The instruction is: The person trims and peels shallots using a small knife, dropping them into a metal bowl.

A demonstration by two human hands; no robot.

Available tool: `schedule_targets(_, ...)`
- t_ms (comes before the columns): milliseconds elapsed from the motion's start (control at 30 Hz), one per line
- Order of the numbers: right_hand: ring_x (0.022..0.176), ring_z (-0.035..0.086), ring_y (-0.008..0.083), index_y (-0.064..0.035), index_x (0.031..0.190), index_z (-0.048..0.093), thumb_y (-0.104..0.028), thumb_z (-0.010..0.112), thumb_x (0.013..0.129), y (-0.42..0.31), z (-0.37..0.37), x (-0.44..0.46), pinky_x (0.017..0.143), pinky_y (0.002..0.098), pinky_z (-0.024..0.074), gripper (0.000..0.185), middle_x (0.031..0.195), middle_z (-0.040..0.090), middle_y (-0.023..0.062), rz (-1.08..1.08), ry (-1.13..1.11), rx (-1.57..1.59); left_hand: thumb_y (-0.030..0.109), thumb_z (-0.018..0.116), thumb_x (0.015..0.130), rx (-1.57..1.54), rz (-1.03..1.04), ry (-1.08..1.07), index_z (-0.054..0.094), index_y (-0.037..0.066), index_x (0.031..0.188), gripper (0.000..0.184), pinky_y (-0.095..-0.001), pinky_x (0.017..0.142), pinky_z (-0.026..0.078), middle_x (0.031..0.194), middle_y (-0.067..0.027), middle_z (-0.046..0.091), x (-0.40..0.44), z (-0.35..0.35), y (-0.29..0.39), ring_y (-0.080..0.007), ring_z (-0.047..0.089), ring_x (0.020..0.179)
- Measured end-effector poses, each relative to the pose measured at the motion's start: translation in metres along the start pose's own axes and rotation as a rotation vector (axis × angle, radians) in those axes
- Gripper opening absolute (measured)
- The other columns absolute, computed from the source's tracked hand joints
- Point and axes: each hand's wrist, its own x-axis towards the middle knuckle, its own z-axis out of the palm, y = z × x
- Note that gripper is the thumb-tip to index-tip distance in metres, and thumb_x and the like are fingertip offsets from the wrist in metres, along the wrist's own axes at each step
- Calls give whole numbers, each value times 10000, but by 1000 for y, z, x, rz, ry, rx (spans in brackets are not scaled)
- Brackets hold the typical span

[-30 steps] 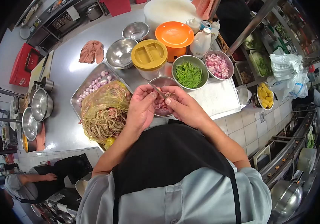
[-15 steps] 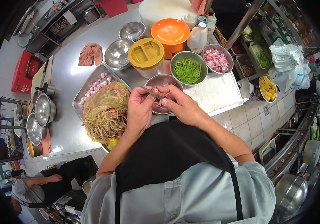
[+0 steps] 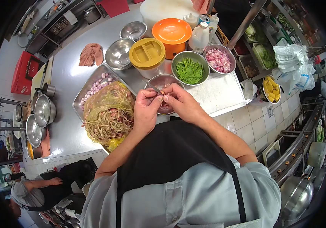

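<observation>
My left hand (image 3: 146, 112) and my right hand (image 3: 186, 103) meet fingertip to fingertip over a metal bowl (image 3: 176, 83). A small knife (image 3: 150, 86) slants up and left from my right fingers, its handle mostly hidden. A small shallot (image 3: 162, 92) is pinched at my left fingertips, partly covered by my fingers. Reddish peelings lie inside the bowl. Left of my hands, a yellow mesh bag (image 3: 108, 99) of shallots with dry stalks rests on a metal tray (image 3: 80, 91), beside peeled shallots (image 3: 101, 83).
Beyond the bowl stand a yellow-lidded container (image 3: 147, 53), an orange plate (image 3: 171, 31), a bowl of cut greens (image 3: 189, 71) and a bowl of sliced shallots (image 3: 219, 59). Steel bowls (image 3: 119, 54) and a cloth (image 3: 91, 54) lie farther left. Another person (image 3: 37, 190) is at lower left.
Both hands have shifted slightly, my left one to the right and lower. The knife now points more steeply upward, and the shallot sits deeper between my fingers.
</observation>
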Motion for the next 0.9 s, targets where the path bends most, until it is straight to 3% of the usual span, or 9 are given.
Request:
schedule_targets(100, 746, 555, 59, -86, 1202, 597, -181, 574, 1099, -15, -2, -2, 622, 231, 462, 142, 951, 644, 28, 190, -27, 236, -49, 617, 1008, -118, -95, -13, 553, 24, 1180, 198, -357, 937, 557, 1165, -122, 661, 1, 4, 8, -196, 656, 1044)
schedule_targets(200, 561, 402, 29, -133, 1177, 580, -216, 560, 1110, -15, -14, -2, 461, 209, 294, 109, 872, 618, 3, 384, -87, 423, -23, 587, 1019, -248, -199, -70, 560, 31, 1193, 184, -368, 918, 553, 1150, -127, 665, 6, -4, 9, -212, 657, 1019)
schedule_targets(300, 485, 316, 26, -151, 1167, 567, -251, 551, 1115, -8, -17, 4, 405, 209, 186, 114, 831, 595, -12, 428, -84, 535, 1, 583, 1026, -345, -288, -61, 571, 25, 1216, 192, -374, 915, 552, 1141, -120, 672, 8, -13, 6, -212, 658, 1010)
schedule_targets(433, 505, 354, 25, -152, 1169, 568, -255, 561, 1111, -12, -17, 3, 414, 210, 205, 118, 822, 576, -7, 422, -78, 523, 22, 591, 1030, -403, -341, 10, 585, 4, 1241, 212, -368, 909, 548, 1115, -100, 684, 11, -11, 6, -199, 653, 1002)
schedule_targets(633, 512, 374, 41, -109, 1192, 557, -231, 557, 1107, -16, -16, 0, 436, 224, 242, 148, 821, 568, 1, 376, -28, 387, 38, 592, 1039, -289, -323, -54, 568, 6, 1280, 244, -348, 893, 537, 1124, -90, 669, 13, -11, 8, -192, 643, 977)
schedule_targets(900, 555, 436, 79, -116, 1230, 493, -253, 567, 1100, 9, -21, -2, 446, 250, 308, 203, 806, 577, 24, 400, 64, -97, 19, 611, 1030, -427, -362, 46, 582, 41, 1277, 250, -314, 834, 561, 1082, -77, 695, 10, -19, 10, -174, 674, 943)
